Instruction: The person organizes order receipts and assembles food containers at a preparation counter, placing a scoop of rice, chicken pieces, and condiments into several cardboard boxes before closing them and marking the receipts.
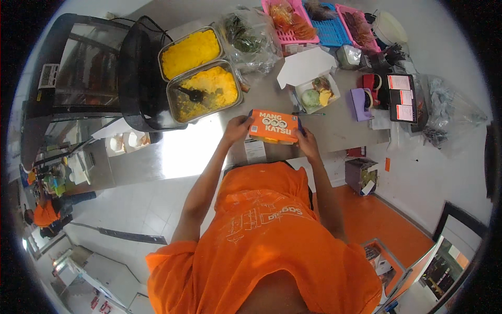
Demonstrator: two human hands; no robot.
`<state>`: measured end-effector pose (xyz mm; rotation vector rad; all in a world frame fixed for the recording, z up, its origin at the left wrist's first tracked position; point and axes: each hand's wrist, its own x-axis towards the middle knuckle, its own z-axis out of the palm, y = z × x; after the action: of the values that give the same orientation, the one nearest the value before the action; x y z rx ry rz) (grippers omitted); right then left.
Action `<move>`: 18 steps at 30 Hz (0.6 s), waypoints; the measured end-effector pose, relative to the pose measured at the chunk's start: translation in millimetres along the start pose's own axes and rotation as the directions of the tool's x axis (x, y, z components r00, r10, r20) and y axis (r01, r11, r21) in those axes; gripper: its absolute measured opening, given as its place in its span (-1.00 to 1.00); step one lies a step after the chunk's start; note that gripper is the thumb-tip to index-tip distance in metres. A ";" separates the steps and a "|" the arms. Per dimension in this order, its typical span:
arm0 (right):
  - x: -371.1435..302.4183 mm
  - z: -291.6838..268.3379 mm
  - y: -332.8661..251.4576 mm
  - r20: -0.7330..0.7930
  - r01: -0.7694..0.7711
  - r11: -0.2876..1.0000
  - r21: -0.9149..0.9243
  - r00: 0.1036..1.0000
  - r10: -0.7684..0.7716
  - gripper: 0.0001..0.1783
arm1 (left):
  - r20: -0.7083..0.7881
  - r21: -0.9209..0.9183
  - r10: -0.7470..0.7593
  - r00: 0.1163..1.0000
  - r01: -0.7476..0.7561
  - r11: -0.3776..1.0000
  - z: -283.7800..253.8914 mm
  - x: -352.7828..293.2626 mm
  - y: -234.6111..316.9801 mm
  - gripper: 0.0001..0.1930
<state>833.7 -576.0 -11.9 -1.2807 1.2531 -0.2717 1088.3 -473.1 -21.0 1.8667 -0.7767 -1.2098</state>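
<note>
Our two hands hold an orange box over the counter

We have the orange box [273, 126] between us at the near side of the counter [342, 128], our left hand [238, 128] closed on its left end and our right hand [307, 142] closed on its right end. The hands are well apart from each other, both clamped on the box; we cannot tell whether its underside touches the counter. Just beyond it, to the right, we see an open white box [303, 69] with food inside, its lid tipped back, and a pen [309, 113] lying close by. Beyond our left hand are two metal trays [209, 112] of yellow food, the nearer one holding a black scoop [194, 95]. A clear plastic bag [246, 39] of greens sits beside them. Well to our right are a purple tape dispenser [360, 104] and a tablet [401, 98].
</note>
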 end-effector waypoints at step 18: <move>1.8 -6.1 -29.6 0.165 0.303 0.675 -0.673 0.951 -0.263 -0.71 | 0.074 0.655 0.290 0.954 -0.266 0.707 -0.6 -22.3 31.4 -0.45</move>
<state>843.1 -591.2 12.5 -2.1358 1.1355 0.0376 1078.2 -471.3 16.1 2.1938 -1.5655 -0.7395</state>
